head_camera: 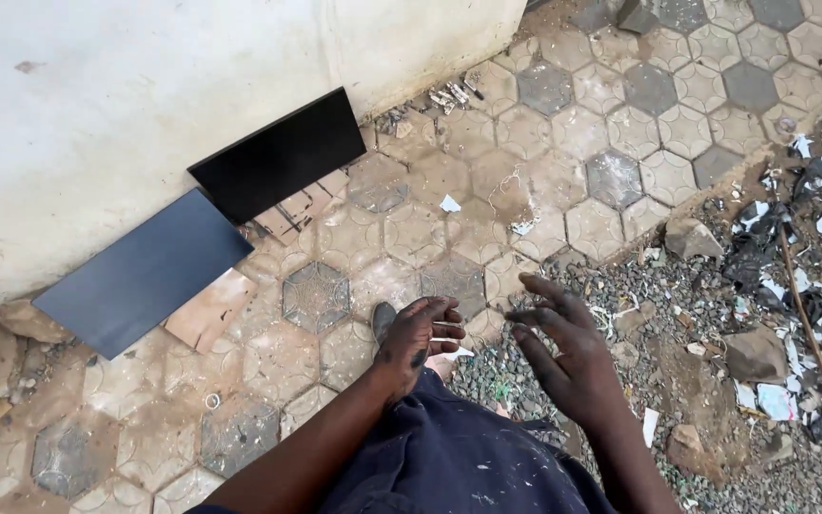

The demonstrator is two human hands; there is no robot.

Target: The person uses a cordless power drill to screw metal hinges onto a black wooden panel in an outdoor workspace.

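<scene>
Both hands hang empty above the person's lap, over the line where the paving meets a strip of gravel. Left hand (418, 335) is turned back-up, its fingers curled loosely inward and downward, closed on nothing; dark smudges mark the knuckles and wrist. Right hand (563, 354) sits just beside it, apart by a narrow gap, palm turned inward and fingers spread and slack, gripping nothing either. Under the wrists lies the dark blue trouser leg (459, 457), speckled with pale paint flecks, and past the left fingers the toe of a dark shoe (383, 319) pokes out onto the pavement. That pavement (563, 162) is made of hexagonal blocks, most sandy, a few grey, dusted with dirt. Well apart from the hands, at the upper left, two flat dark panels lean against a pale wall (126, 105): a black panel (283, 152) higher up and a grey-blue panel (145, 271) lower and further left, their near edges almost meeting. A broken reddish tile piece (209, 309) lies flat just below the grey-blue one. To the right the gravel strip (639, 314) is scattered with stones, scraps of white paper and black plastic shreds (763, 238), and a thin stick (815, 352) runs down across it.
</scene>
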